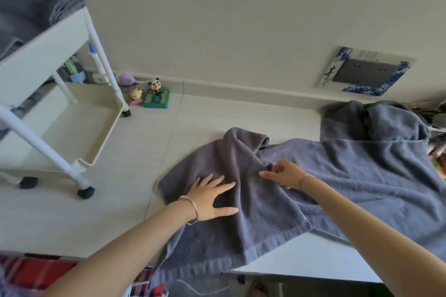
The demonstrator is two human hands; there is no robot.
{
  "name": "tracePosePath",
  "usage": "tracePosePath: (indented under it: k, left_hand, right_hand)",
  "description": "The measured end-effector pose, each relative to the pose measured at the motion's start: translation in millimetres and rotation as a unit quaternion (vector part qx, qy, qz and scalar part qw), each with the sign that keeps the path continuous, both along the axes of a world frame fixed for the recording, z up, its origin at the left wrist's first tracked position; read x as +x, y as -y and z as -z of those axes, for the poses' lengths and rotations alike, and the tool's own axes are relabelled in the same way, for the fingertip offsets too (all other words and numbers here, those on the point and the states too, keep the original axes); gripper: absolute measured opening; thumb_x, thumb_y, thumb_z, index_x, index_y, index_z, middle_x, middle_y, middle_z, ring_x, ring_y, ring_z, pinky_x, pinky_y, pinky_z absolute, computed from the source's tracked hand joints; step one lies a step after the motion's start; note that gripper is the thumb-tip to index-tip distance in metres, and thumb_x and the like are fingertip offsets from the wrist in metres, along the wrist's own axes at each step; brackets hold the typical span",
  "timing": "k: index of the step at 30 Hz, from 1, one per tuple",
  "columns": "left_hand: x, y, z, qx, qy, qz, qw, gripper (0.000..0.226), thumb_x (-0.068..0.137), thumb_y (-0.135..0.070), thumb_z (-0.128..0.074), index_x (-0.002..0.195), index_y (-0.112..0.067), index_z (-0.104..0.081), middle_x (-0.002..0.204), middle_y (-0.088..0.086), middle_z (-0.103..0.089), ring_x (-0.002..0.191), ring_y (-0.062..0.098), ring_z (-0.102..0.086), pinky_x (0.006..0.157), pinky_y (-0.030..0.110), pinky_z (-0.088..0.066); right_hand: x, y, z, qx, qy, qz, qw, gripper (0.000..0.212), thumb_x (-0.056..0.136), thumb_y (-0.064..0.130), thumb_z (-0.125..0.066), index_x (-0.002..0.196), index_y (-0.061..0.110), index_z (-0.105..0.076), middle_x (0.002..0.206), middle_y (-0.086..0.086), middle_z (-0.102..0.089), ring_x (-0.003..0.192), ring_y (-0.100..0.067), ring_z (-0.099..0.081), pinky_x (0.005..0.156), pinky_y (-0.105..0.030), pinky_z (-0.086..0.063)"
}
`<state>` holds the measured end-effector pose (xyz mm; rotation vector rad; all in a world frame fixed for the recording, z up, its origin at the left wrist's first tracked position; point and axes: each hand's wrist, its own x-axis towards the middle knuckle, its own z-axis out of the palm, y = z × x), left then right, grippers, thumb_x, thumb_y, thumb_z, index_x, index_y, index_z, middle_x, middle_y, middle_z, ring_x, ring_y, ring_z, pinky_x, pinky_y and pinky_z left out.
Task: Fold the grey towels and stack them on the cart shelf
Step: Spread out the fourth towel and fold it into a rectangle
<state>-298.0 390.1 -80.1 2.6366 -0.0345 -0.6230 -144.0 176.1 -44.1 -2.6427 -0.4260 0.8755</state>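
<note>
A large grey towel (350,176) lies spread and rumpled across the white table, its near left corner hanging over the front edge. My left hand (212,198) rests flat on the towel's left part, fingers spread. My right hand (282,173) pinches a raised fold near the towel's middle, forefinger stretched out to the left. A second grey towel (369,120) lies bunched at the back right by the wall. Folded grey towels (26,7) sit on the top shelf of the white cart (60,31) at the left.
The cart's lower tray (72,128) stands on the table on black feet (85,191). Small toy figures (149,94) sit by the wall behind it. A wall socket plate (362,71) is at the right. Red checked cloth (36,275) lies at the bottom left.
</note>
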Motion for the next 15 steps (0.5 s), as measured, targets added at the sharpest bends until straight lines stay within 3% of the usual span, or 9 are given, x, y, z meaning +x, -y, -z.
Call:
tracePosePath:
  k: [2, 5, 7, 9, 11, 13, 15]
  left_hand:
    - [1.5, 8.8, 6.6, 0.021, -0.027, -0.019, 0.999, 0.082, 0.076, -0.081, -0.035, 0.145, -0.050, -0.003, 0.158, -0.007, 0.009, 0.144, 0.027, 0.015, 0.116, 0.050, 0.004]
    - [7.7, 17.8, 3.0, 0.032, -0.062, -0.040, 0.997, 0.085, 0.073, -0.084, -0.033, 0.144, -0.050, -0.002, 0.157, -0.007, 0.016, 0.141, 0.032, 0.023, 0.115, 0.054, 0.004]
    - [11.0, 21.0, 0.8, 0.042, -0.070, -0.041, 0.996, 0.088, 0.070, -0.086, -0.033, 0.144, -0.050, -0.002, 0.157, -0.006, 0.018, 0.140, 0.034, 0.025, 0.113, 0.056, 0.004]
    - [11.7, 22.7, 1.0, 0.045, -0.067, -0.039, 0.996, 0.093, 0.067, -0.088, -0.037, 0.144, -0.050, -0.001, 0.157, -0.006, 0.018, 0.140, 0.035, 0.026, 0.113, 0.057, 0.003]
    - [9.9, 22.1, 2.6, 0.044, -0.059, -0.033, 0.997, 0.098, 0.064, -0.088, -0.042, 0.144, -0.050, -0.001, 0.157, -0.006, 0.018, 0.140, 0.035, 0.025, 0.114, 0.057, 0.003]
    - [7.6, 20.3, 1.6, 0.024, -0.048, -0.043, 0.998, 0.100, 0.062, -0.087, -0.046, 0.144, -0.050, -0.005, 0.157, -0.007, 0.014, 0.141, 0.033, 0.023, 0.115, 0.055, 0.004]
    - [5.6, 20.3, -3.0, -0.022, -0.032, -0.069, 0.997, 0.099, 0.060, -0.088, -0.046, 0.144, -0.048, -0.014, 0.158, -0.008, 0.004, 0.143, 0.029, 0.017, 0.116, 0.053, 0.002]
  right_hand:
    - [-5.6, 8.4, 6.8, -0.012, -0.018, -0.008, 1.000, 0.063, 0.079, 0.065, -0.057, 0.073, 0.002, -0.056, 0.065, -0.005, -0.055, 0.063, -0.020, -0.051, 0.063, -0.029, -0.040]
    - [-12.3, 17.6, 8.9, 0.005, -0.067, 0.007, 0.998, 0.070, 0.078, 0.063, -0.060, 0.097, -0.005, -0.063, 0.080, -0.006, -0.056, 0.071, -0.017, -0.049, 0.069, -0.027, -0.041]
    - [-16.8, 20.6, 6.9, -0.002, -0.069, -0.023, 0.997, 0.062, 0.078, 0.061, -0.062, 0.083, 0.000, -0.061, 0.075, -0.004, -0.050, 0.068, -0.015, -0.044, 0.066, -0.026, -0.037]
    - [-21.6, 23.3, 4.1, -0.033, -0.043, -0.069, 0.996, 0.051, 0.080, 0.055, -0.063, 0.064, 0.010, -0.046, 0.065, 0.000, -0.041, 0.059, -0.013, -0.035, 0.058, -0.023, -0.031]
    - [-26.4, 24.7, 0.6, -0.027, -0.026, -0.107, 0.994, 0.049, 0.084, 0.051, -0.061, 0.063, 0.011, -0.043, 0.064, 0.001, -0.041, 0.058, -0.012, -0.036, 0.058, -0.025, -0.034]
    - [-29.7, 21.7, -10.5, 0.056, -0.076, -0.079, 0.992, 0.041, 0.086, 0.050, -0.059, 0.075, 0.011, -0.060, 0.073, 0.005, -0.059, 0.066, -0.009, -0.054, 0.069, -0.027, -0.048]
    - [-33.6, 13.1, -27.6, 0.190, -0.184, 0.006, 0.964, 0.023, 0.090, 0.041, -0.059, 0.091, 0.020, -0.069, 0.089, 0.006, -0.072, 0.081, -0.009, -0.068, 0.075, -0.023, -0.053]
